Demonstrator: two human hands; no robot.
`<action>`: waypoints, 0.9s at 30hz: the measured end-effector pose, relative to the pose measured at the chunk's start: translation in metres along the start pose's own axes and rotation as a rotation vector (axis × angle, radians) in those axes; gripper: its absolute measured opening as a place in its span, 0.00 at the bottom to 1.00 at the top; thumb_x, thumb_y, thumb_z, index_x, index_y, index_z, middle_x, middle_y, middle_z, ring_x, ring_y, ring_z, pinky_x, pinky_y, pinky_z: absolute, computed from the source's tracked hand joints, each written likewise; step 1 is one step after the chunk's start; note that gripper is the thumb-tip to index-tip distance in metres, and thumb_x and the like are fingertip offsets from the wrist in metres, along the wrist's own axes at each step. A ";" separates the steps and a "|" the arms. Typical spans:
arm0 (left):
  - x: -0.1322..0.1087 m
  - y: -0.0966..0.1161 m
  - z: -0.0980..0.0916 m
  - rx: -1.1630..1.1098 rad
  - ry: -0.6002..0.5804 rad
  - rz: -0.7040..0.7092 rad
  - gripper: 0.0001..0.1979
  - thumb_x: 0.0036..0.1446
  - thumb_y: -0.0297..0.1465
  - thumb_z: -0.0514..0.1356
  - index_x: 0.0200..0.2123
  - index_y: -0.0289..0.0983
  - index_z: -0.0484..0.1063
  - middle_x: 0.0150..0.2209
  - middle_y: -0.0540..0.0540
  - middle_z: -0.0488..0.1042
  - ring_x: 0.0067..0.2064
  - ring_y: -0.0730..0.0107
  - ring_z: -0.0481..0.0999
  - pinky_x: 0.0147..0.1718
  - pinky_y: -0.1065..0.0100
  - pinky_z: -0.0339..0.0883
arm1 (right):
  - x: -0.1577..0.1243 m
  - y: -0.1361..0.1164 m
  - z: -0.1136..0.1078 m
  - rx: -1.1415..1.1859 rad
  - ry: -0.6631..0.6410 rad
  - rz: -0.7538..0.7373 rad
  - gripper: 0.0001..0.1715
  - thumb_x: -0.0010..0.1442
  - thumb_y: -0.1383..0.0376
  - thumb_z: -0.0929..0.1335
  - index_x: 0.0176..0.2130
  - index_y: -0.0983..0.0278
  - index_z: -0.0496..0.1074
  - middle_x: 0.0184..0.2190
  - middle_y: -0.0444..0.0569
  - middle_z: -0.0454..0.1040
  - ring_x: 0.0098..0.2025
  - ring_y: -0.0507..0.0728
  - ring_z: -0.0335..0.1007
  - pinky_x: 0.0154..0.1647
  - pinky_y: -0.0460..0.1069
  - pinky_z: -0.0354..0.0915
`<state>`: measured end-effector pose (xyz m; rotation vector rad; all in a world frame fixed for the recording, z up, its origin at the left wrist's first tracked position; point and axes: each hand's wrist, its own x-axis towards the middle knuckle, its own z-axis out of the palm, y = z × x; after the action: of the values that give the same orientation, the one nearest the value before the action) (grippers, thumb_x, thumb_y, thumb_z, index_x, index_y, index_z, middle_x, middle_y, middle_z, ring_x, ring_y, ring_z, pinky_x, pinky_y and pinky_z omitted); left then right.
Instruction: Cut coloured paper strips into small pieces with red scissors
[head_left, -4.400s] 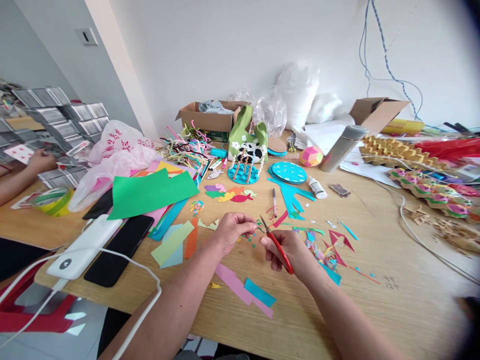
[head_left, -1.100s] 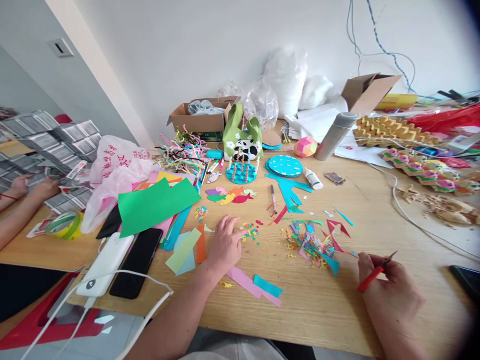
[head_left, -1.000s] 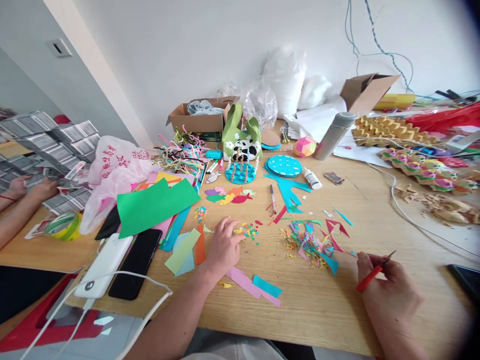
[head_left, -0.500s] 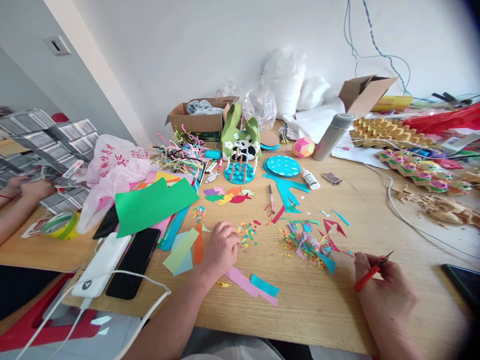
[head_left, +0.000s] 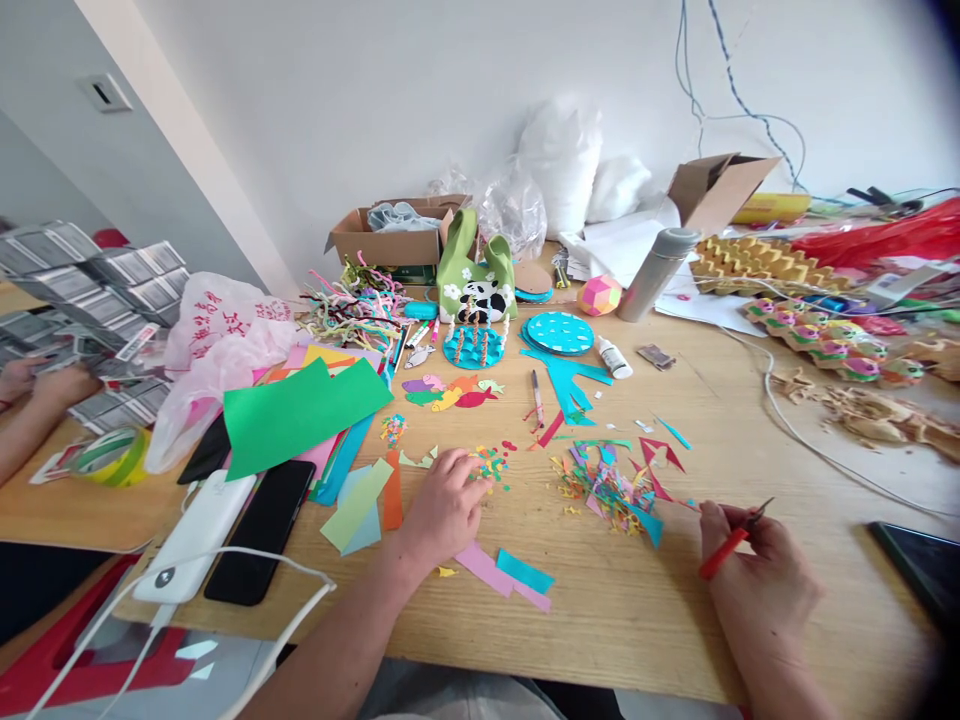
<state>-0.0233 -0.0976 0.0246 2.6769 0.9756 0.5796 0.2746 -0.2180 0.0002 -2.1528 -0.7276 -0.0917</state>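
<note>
My left hand point(head_left: 448, 508) rests on the wooden table, fingers apart and reaching over a patch of small coloured paper dots point(head_left: 491, 465). At the right, my right hand point(head_left: 761, 580) is closed on small red-handled scissors point(head_left: 729, 550), their tips pointing up and right. A heap of thin colourful paper scraps point(head_left: 611, 485) lies between the hands. Below it and nearer me are a blue strip point(head_left: 525, 571) and pink strips point(head_left: 486, 568). Paper fish point(head_left: 454, 392) lie beyond my left hand, with another small dot pile point(head_left: 393, 430) at their left.
Green sheets point(head_left: 300, 415), a black phone point(head_left: 259, 535) and a white power bank point(head_left: 195, 540) lie at left. Farther back stand a panda bag point(head_left: 480, 285) and a grey flask point(head_left: 658, 275). Another person's hands point(head_left: 67, 385) are at far left beside stacked packs point(head_left: 112, 290).
The fingers of my left hand have stretched out over the dots. My right hand still holds the scissors. The whole view has shifted slightly.
</note>
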 end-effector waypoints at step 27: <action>0.001 0.003 0.013 0.161 -0.143 0.041 0.23 0.60 0.39 0.47 0.58 0.43 0.57 0.62 0.44 0.55 0.64 0.58 0.48 0.59 0.48 0.45 | 0.002 0.004 0.003 0.030 0.084 -0.055 0.15 0.51 0.56 0.66 0.31 0.66 0.69 0.26 0.49 0.72 0.29 0.57 0.68 0.31 0.48 0.58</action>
<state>-0.0147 -0.1005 0.0144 2.8389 0.9673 0.3233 0.2779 -0.2171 -0.0039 -2.0880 -0.7354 -0.1983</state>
